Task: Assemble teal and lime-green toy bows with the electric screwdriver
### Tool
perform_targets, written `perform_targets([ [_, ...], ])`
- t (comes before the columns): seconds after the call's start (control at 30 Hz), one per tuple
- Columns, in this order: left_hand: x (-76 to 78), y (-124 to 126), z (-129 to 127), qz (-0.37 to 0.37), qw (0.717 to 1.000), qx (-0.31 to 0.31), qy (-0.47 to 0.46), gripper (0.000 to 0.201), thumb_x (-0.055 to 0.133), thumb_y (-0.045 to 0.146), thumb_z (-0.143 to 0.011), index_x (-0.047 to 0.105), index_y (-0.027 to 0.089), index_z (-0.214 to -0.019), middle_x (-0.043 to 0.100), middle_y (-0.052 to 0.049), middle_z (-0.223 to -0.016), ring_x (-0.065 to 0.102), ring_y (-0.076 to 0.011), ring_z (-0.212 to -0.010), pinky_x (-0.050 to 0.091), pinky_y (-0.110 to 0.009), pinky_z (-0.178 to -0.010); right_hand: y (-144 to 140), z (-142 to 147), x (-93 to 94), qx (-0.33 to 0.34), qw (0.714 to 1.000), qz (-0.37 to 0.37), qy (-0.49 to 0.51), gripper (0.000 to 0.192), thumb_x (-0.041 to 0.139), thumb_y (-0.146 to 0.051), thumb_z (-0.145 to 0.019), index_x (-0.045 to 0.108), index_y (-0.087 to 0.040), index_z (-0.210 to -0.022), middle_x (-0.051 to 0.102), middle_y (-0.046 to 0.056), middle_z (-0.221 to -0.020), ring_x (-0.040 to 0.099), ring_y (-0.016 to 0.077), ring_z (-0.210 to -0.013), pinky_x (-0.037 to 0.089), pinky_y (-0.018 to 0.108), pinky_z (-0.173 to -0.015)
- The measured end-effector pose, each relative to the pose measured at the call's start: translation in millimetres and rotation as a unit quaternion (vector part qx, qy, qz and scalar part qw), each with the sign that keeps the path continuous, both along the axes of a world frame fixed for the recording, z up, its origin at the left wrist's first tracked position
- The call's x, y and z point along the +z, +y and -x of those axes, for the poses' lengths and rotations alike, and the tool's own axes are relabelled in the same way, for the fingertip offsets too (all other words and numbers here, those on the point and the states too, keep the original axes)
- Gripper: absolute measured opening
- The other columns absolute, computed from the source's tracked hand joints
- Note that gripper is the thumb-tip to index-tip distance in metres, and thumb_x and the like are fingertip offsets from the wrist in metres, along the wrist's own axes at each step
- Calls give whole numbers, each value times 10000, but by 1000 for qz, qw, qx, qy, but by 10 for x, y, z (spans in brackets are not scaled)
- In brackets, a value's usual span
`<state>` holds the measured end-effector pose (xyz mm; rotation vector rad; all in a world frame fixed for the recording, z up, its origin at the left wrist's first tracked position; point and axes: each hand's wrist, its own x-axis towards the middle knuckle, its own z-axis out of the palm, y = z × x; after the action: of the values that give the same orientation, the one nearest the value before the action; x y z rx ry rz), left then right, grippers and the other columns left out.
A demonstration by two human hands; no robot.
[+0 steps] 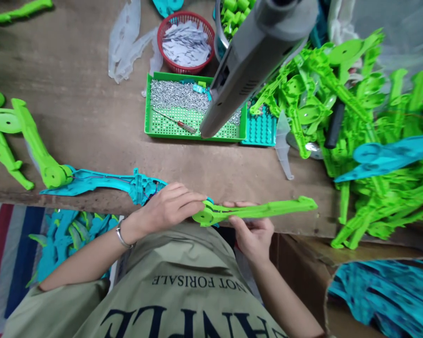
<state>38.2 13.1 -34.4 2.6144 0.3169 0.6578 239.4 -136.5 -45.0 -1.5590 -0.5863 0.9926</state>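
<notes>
My left hand [171, 206] is closed over the right end of a long turquoise plastic part [107, 182], beside its round joint; what lies under the palm is hidden. My right hand [255, 232] grips a slim lime-green plastic arm [271, 208] from below, with the thumb in front and fingers behind. The green arm's round end meets the turquoise joint by my left fingertips. A thin dark wire shows along the turquoise part. Its left end lies close to another green jointed piece [52, 173] on the table.
A green tray [195, 137] holds small screws and a screwdriver [183, 126]. Behind it stands a red basket [211, 44] of white slips. A grey tapered cylinder [254, 61] juts over the tray. Green parts [356, 108] pile up at right; a carton [303, 263] sits below.
</notes>
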Motion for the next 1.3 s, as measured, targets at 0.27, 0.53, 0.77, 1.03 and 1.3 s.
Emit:
perform_targets([
  [0.27, -45, -7, -108, 29, 996, 36, 77, 206, 421, 92, -1033, 552, 140, -1185, 749, -115, -1162, 722, -227, -1044, 577, -371, -883, 422, -86, -42, -76, 974, 98, 189, 529, 988, -413, -558, 705, -201, -951, 816, 25, -834, 759, 163, -733, 627, 261, -652],
  [0.53, -4, -96, -70, 59, 992, 89, 72, 323, 439, 68, -990, 543, 150, -1285, 709, -119, -1266, 670, -241, -1200, 520, -454, -1086, 502, -122, -13, -69, 969, 113, 209, 562, 1005, -399, -504, 691, -190, -920, 807, 36, -807, 759, 187, -707, 645, 305, -646],
  [0.77, -45, -297, -123, 109, 983, 134, 69, 625, 690, 476, -922, 491, 139, -1409, 680, -172, -1327, 632, -314, -1264, 377, -597, -1199, 535, -109, -1, -61, 977, 130, 159, 606, 992, -515, -461, 658, -215, -869, 781, 9, -791, 748, 207, -713, 661, 348, -663],
  [1.03, -83, -317, -202, 121, 976, 155, 89, 492, 720, 396, -874, 580, 168, -1287, 722, -125, -1232, 630, -317, -1258, 324, -592, -1219, 357, -575, 295, 125, 930, 200, -283, 595, 709, -743, -773, 581, -200, -568, 590, 18, -487, 510, 127, -426, 425, 268, -435],
  [1.3, -200, -390, -244, 112, 974, 183, 73, 865, 654, 545, -865, 313, 130, -1543, 671, -175, -1300, 639, -348, -1202, 304, -633, -1204, 657, -286, 209, 414, 841, -125, -325, 600, 804, -542, -814, 619, -230, -1292, 701, 139, -1247, 660, 308, -1147, 535, 511, -1008],
])
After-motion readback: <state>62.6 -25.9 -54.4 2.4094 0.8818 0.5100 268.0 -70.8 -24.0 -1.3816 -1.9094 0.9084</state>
